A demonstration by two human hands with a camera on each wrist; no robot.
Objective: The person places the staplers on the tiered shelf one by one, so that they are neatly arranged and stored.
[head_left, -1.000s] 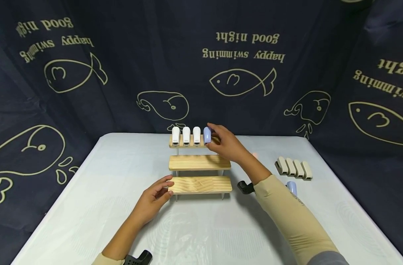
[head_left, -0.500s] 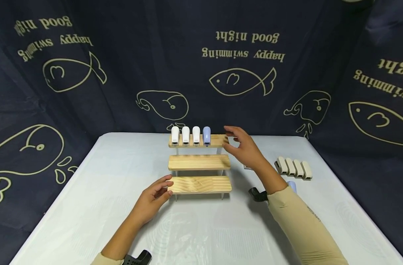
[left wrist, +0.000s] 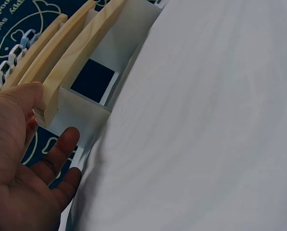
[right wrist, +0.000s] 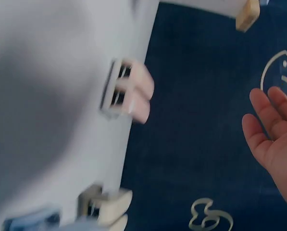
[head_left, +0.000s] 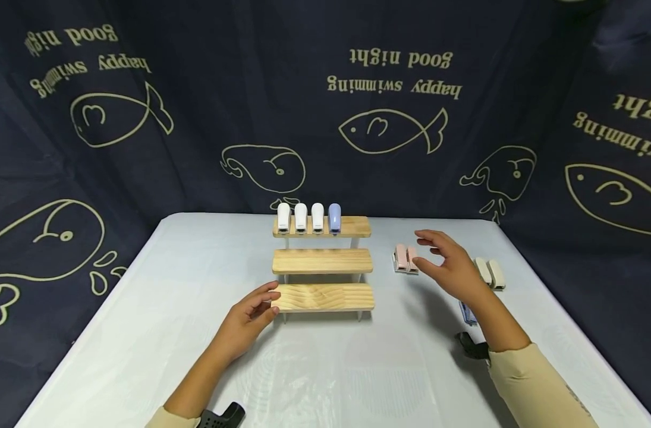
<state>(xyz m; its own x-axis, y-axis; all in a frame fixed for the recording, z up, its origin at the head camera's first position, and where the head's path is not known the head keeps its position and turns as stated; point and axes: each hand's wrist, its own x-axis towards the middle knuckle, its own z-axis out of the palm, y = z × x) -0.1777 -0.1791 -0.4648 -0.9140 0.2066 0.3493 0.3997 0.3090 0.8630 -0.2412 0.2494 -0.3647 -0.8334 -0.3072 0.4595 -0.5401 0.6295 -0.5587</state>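
My left hand [head_left: 245, 324] holds the left end of the bottom tier of a three-tier wooden display stand [head_left: 322, 297], thumb at its front edge. In the left wrist view the other fingers are loosely bent beside the support. On the top tier, three white mini staplers [head_left: 301, 218] and a lavender-blue stapler [head_left: 334, 218] stand in a row. My right hand [head_left: 453, 270] hovers over the table's right side, fingers relaxed and holding nothing. Left of it lie two pink staplers [head_left: 401, 258]. Beige staplers [head_left: 496, 274] and a blue stapler [head_left: 467, 313] are partly hidden behind this hand and arm.
A white cloth covers the table [head_left: 304, 374]. Behind it and at both sides hangs a dark blue curtain [head_left: 314, 71] with fish drawings. The stand's middle tier [head_left: 322, 261] is bare wood.
My right hand has let go of the lavender-blue stapler on the top tier and moved right and toward me, uncovering the pink staplers. The left hand has stayed in place.
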